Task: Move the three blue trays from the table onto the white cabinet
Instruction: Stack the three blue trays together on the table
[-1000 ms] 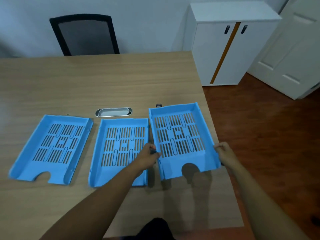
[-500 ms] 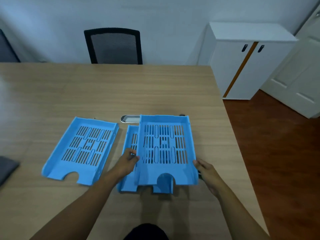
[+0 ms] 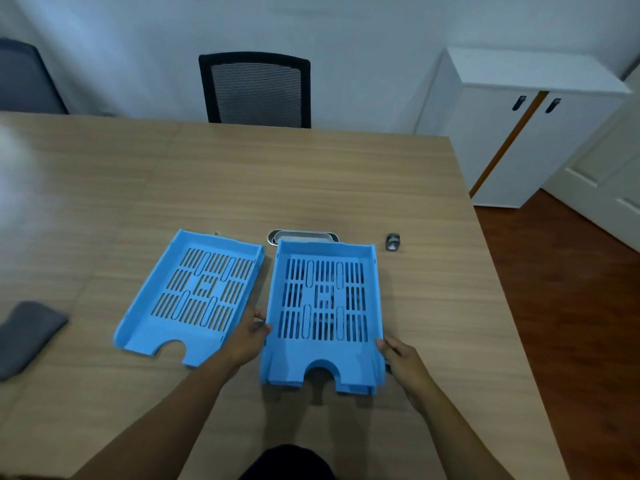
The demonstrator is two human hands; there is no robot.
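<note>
The left hand (image 3: 247, 336) and right hand (image 3: 403, 360) grip the left and right side walls of the top blue tray (image 3: 325, 306), fingers curled round its edges. It sits stacked on a second tray (image 3: 356, 389), whose front edge peeks out beneath, on the desk (image 3: 242, 188). The third tray (image 3: 194, 296) lies at nine o'clock of the stack. The white cabinet (image 3: 526, 126) stands at two o'clock. No writing is legible on the trays.
</note>
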